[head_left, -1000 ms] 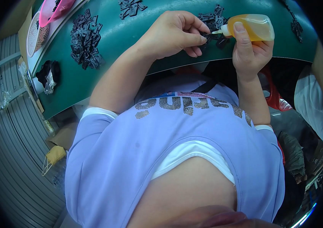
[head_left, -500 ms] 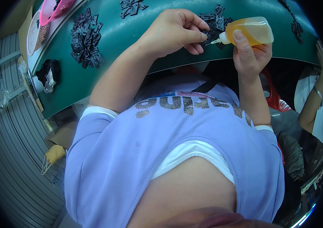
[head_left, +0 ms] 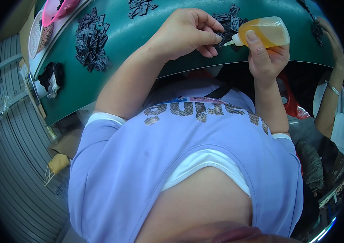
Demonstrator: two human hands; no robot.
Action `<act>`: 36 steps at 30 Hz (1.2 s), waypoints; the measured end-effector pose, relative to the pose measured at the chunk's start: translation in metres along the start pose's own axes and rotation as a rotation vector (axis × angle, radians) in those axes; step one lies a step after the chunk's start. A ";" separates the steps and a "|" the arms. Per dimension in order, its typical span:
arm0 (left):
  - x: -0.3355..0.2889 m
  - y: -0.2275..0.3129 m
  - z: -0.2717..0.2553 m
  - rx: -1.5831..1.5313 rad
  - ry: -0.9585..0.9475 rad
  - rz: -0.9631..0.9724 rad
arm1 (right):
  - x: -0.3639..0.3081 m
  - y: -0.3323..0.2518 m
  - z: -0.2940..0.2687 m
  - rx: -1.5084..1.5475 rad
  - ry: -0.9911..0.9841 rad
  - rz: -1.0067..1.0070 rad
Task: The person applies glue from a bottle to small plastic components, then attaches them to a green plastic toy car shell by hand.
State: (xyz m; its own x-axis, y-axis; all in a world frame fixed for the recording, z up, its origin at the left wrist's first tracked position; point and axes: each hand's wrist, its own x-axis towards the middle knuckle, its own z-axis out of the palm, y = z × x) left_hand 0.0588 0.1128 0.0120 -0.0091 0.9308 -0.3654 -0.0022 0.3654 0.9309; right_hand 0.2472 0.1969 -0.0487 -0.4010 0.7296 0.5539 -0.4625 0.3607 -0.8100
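Note:
My right hand (head_left: 267, 56) is wrapped round a clear squeeze bottle (head_left: 270, 30) of amber liquid, tilted with its narrow white nozzle toward the left. Thumb and fingers of my left hand (head_left: 194, 34) are pinched on a small black plastic part (head_left: 220, 39), mostly hidden by the fingertips. The nozzle tip sits right beside that part; whether they touch I cannot tell. Just beyond both hands lies a pile of black plastic parts (head_left: 230, 19), partly covered by the bottle.
The green tabletop (head_left: 135, 44) carries a large black pile (head_left: 91, 40) at left and a smaller one (head_left: 140, 7) at the back. Pink and white baskets (head_left: 41, 36) stand far left, near a black cloth bundle (head_left: 51, 79). At right, another person's hand (head_left: 332, 34) reaches toward black parts (head_left: 317, 32).
The bottle has shifted very slightly left and up. My left hand has barely moved. The other person's hand has moved up the table to the black parts at right.

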 end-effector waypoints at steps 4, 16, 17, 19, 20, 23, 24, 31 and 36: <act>0.000 0.000 0.000 0.000 0.003 0.000 | -0.001 -0.002 0.004 -0.036 0.007 0.003; 0.002 -0.005 -0.005 0.109 0.243 0.344 | 0.028 0.001 -0.011 0.562 0.395 0.228; 0.002 -0.005 -0.007 0.202 0.326 0.389 | 0.030 0.000 -0.011 0.601 0.399 0.253; 0.008 -0.013 -0.019 0.288 0.408 0.484 | 0.031 -0.003 -0.010 0.583 0.401 0.264; 0.010 -0.016 -0.025 0.378 0.448 0.550 | 0.032 -0.005 -0.008 0.569 0.415 0.288; 0.002 -0.011 -0.026 0.442 0.369 0.643 | 0.026 -0.024 0.004 0.721 0.432 0.485; -0.003 -0.007 -0.022 0.438 0.326 0.758 | 0.022 -0.033 0.013 0.731 0.438 0.537; -0.021 -0.002 -0.003 0.538 0.243 1.124 | -0.002 -0.061 0.085 0.798 0.248 0.827; -0.041 0.006 -0.005 0.657 0.369 1.076 | 0.000 -0.064 0.095 0.838 0.127 0.835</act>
State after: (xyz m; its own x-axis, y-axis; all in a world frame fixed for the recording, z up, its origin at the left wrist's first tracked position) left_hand 0.0544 0.0764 0.0325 0.0280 0.7386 0.6735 0.6607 -0.5193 0.5420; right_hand 0.2019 0.1192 0.0217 -0.7644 0.6279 -0.1464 -0.4871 -0.7112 -0.5069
